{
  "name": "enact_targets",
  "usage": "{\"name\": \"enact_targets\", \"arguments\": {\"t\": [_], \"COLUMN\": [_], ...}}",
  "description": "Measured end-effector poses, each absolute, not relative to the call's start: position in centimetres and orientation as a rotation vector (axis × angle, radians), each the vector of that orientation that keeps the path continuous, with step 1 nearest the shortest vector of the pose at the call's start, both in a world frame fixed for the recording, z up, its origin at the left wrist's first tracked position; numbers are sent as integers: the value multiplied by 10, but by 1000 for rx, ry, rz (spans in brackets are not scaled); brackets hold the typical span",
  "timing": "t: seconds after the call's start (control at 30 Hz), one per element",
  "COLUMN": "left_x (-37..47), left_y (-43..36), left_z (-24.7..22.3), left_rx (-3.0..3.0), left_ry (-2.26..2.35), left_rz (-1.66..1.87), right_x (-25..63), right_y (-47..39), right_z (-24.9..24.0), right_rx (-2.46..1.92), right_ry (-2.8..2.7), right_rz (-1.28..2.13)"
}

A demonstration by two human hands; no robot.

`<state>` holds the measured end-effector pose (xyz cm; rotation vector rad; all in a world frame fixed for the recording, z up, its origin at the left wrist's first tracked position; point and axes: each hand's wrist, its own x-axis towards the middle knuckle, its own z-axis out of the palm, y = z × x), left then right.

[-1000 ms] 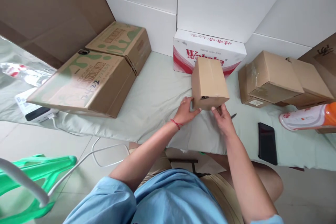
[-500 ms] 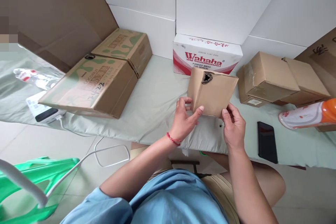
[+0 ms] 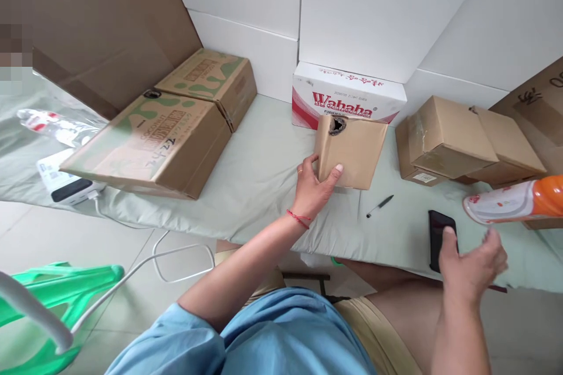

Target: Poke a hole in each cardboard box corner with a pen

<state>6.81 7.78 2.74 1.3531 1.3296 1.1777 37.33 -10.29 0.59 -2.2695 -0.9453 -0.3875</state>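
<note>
A small brown cardboard box (image 3: 354, 149) with a ragged dark hole near its top edge stands tilted in front of me. My left hand (image 3: 314, 187) grips its lower left corner, thumb across the near face and fingers round the left side. Off to the right, my right hand (image 3: 472, 258) is away from the box, thumb apart from the fingers, with nothing seen in it. It is beside a black phone (image 3: 435, 234), its thumb overlapping the phone in view; I cannot tell whether they touch. A pen (image 3: 380, 206) lies between the box and the phone.
Behind the box stands a white and red Wahaha carton (image 3: 303, 94). Printed cartons (image 3: 145, 140) sit at the left, plain brown boxes (image 3: 453, 135) at the right. An orange-capped bottle (image 3: 505, 199) lies near my right hand. A power bank (image 3: 65, 179) with a cable rests far left.
My right hand has let go of the box and moved right, towards the phone and bottle. The left hand still holds the box. The pen now shows in full.
</note>
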Motion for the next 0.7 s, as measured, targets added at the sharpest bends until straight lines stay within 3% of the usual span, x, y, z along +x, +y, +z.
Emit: {"name": "enact_targets", "arguments": {"t": [0.2,0.4,0.7], "left_x": [70,75,62], "left_y": [93,102,92], "left_z": [25,22,25], "left_rx": [1609,2065,2344], "left_ry": [1381,1218,1219], "left_rz": [1339,1684,1220], "right_x": [405,398,433], "right_y": [-150,-137,-119], "right_z": [-41,-42,-33], "right_rx": [-2746,-2806,-2915], "right_ry": [-976,-932,-765], "right_rz": [93,-34,185]}}
